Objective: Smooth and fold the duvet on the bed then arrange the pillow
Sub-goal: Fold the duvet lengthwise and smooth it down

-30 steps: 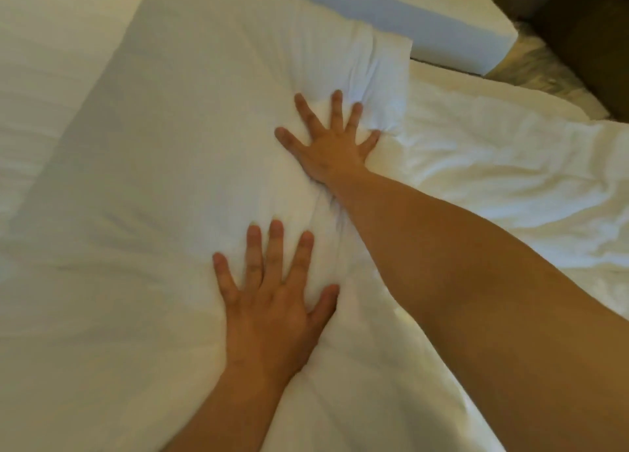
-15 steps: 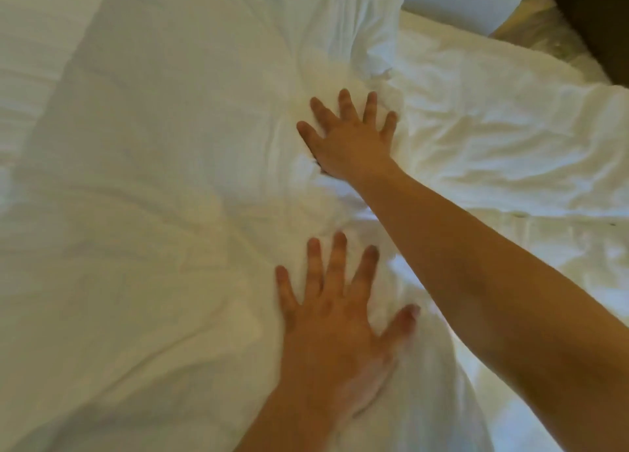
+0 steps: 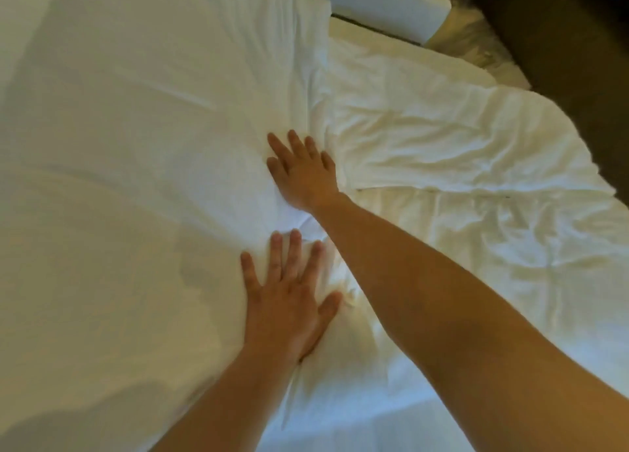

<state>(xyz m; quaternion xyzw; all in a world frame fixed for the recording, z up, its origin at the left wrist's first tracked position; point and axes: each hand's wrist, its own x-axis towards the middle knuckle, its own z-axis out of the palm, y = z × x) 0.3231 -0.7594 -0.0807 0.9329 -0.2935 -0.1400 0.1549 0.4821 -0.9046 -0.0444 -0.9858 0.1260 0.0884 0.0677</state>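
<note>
A large white pillow (image 3: pixel 153 145) lies across the left and middle of the bed. My right hand (image 3: pixel 303 172) presses flat on its right edge, fingers straight and spread. My left hand (image 3: pixel 289 301) presses flat just below, also near that edge, fingers spread. To the right of both hands lies the creased white duvet (image 3: pixel 476 186), rumpled and running to the bed's right side. Neither hand holds anything.
A white block-shaped bed end or headboard piece (image 3: pixel 391 5) shows at the top. Dark furniture or floor (image 3: pixel 561 43) borders the bed at the top right. White bedding fills the lower left.
Both hands have slid along the pillow toward its right edge and nearer me, still flat. The pillow's puffed corner now lies flatter and farther from the right hand.
</note>
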